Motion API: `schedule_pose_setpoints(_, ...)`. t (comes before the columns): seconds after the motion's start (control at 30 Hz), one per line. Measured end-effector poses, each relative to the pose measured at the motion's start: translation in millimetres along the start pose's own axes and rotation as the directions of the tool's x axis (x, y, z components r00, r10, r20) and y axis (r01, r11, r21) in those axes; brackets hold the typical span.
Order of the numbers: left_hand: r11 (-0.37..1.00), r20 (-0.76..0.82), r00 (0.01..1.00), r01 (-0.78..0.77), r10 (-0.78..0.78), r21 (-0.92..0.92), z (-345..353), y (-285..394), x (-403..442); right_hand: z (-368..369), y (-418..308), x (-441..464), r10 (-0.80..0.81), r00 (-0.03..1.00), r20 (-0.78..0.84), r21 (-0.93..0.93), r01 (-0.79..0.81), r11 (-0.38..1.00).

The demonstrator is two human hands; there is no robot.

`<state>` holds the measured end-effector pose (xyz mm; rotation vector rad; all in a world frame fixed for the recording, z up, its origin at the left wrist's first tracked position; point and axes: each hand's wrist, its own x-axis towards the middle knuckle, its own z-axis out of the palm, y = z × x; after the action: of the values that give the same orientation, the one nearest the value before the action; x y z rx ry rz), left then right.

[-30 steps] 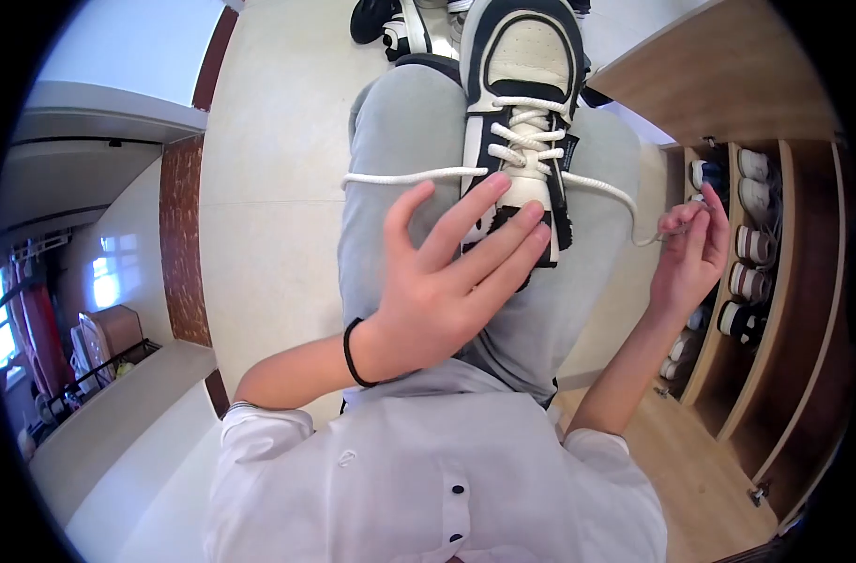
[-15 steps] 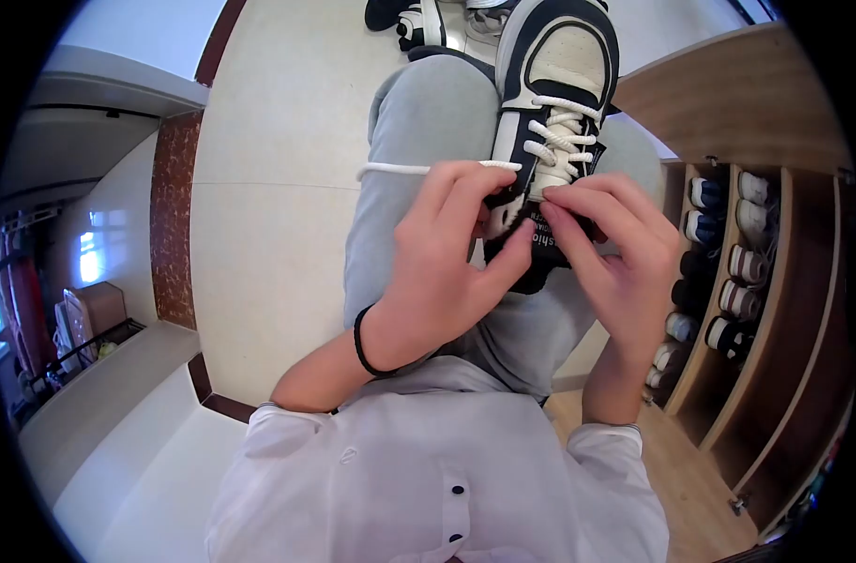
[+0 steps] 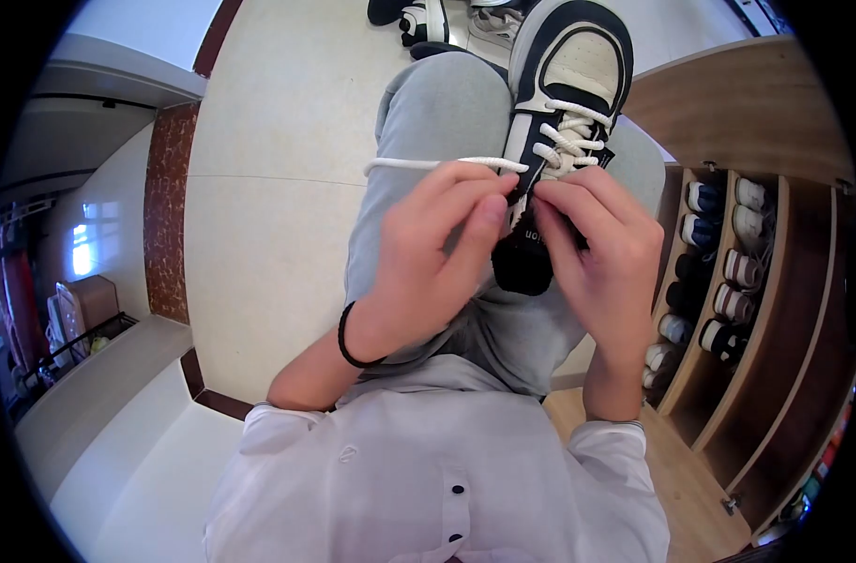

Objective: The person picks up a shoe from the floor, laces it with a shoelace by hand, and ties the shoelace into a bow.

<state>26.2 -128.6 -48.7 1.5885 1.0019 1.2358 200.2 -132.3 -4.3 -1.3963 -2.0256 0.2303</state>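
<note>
A black and cream sneaker (image 3: 578,70) rests across my legs, its toe pointing away from me. White laces (image 3: 568,141) criss-cross its front, and one loose end (image 3: 400,164) lies over my left thigh. My left hand (image 3: 442,239), with a black band at the wrist, is at the left edge of the shoe opening, thumb and forefinger apart at the tips. My right hand (image 3: 601,253) pinches at the top of the shoe's tongue (image 3: 524,253); what lies between its fingertips is hidden.
At the right, an open wooden cabinet (image 3: 770,310) holds several pairs of shoes. Beyond my knees, more shoes (image 3: 423,21) stand on the tiled floor (image 3: 268,206). A pinkish box (image 3: 92,305) is at the far left.
My right hand has come from the far right to the tongue, letting go of the right lace. My left hand has turned to the opening's left edge. The shoe has shifted right in view.
</note>
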Motion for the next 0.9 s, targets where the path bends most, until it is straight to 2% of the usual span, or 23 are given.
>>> schedule_pose_setpoints(0.07,0.995,0.073,0.993,0.092,-0.088,-0.047,-3,-1,3,2,1,-1,-0.003,1.000,0.004,-0.002,0.003,1.000)
schedule_pose_setpoints(0.2,0.994,0.103,0.990,0.098,-0.092,-0.057,-6,-4,8,9,0,-3,-0.032,0.999,-0.034,-0.004,0.032,0.999)
schedule_pose_setpoints(0.3,0.982,0.117,0.981,0.165,-0.153,-0.094,-5,-3,12,6,-2,-5,-0.035,0.999,-0.037,-0.023,0.034,0.999)
schedule_pose_setpoints(0.4,0.991,0.106,0.986,0.132,-0.131,0.004,-3,-1,14,-2,-4,-8,-0.013,0.999,-0.032,-0.021,0.012,1.000)
schedule_pose_setpoints(0.47,0.976,0.065,0.974,0.215,-0.217,0.037,-7,3,12,-11,-4,-11,0.003,0.999,-0.040,-0.019,-0.003,1.000)
schedule_pose_setpoints(0.5,0.976,0.069,0.974,0.215,-0.217,0.037,-10,2,10,-17,-3,-13,0.071,0.995,-0.063,-0.006,-0.072,0.997)
schedule_pose_setpoints(0.57,0.969,-0.076,0.972,0.229,-0.223,0.090,-27,-1,3,-29,3,-16,0.151,0.985,-0.085,0.041,-0.148,0.988)
schedule_pose_setpoints(0.63,0.919,-0.165,0.905,0.391,-0.393,-0.042,-55,-2,-2,-43,11,-21,0.214,0.974,-0.075,0.026,-0.213,0.977)
schedule_pose_setpoints(0.7,0.936,-0.311,0.885,0.349,-0.347,-0.052,-81,-20,-5,-56,21,-25,0.303,0.952,-0.036,0.065,-0.300,0.952)
schedule_pose_setpoints(0.73,0.936,-0.309,0.885,0.349,-0.347,-0.052,-94,-26,-9,-59,27,-28,0.304,0.952,-0.037,0.065,-0.302,0.951)
schedule_pose_setpoints(0.83,0.898,-0.350,0.835,0.438,-0.424,-0.041,-122,-43,-18,-60,35,-33,0.389,0.921,-0.005,0.231,-0.377,0.897)
schedule_pose_setpoints(0.87,0.891,-0.373,0.820,0.452,-0.434,-0.044,-127,-49,-20,-56,35,-31,0.391,0.920,-0.008,0.230,-0.379,0.896)
schedule_pose_setpoints(0.9,0.884,-0.396,0.804,0.466,-0.444,-0.045,-133,-56,-23,-51,36,-27,0.264,0.963,-0.048,0.231,-0.247,0.941)
